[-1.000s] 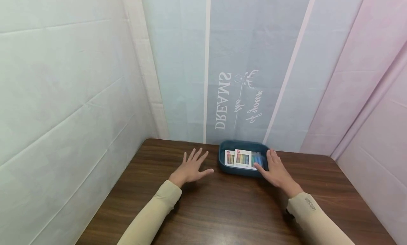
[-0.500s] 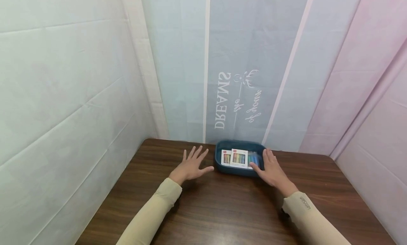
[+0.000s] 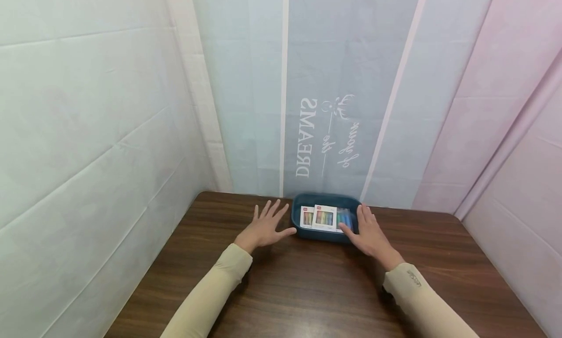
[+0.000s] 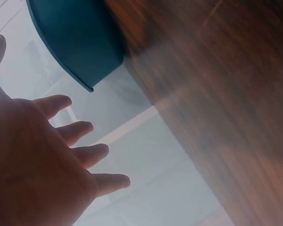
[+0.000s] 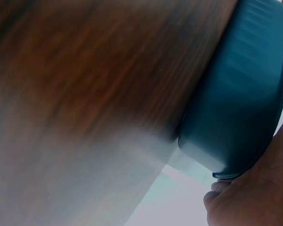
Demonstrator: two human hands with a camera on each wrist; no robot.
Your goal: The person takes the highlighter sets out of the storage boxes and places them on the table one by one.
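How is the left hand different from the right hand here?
The left hand lies flat on the brown table with its fingers spread wide, while the right hand keeps its fingers close together. The right hand rests against the right end of the blue tray, and the left hand sits beside the tray's left end, its thumb tip close to it. Both hands are open, hold nothing, and come out of beige sleeves.

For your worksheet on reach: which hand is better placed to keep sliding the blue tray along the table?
Probably the right hand: its fingers lie against the tray at its right end. The left hand is spread flat on the table beside the tray's left end.
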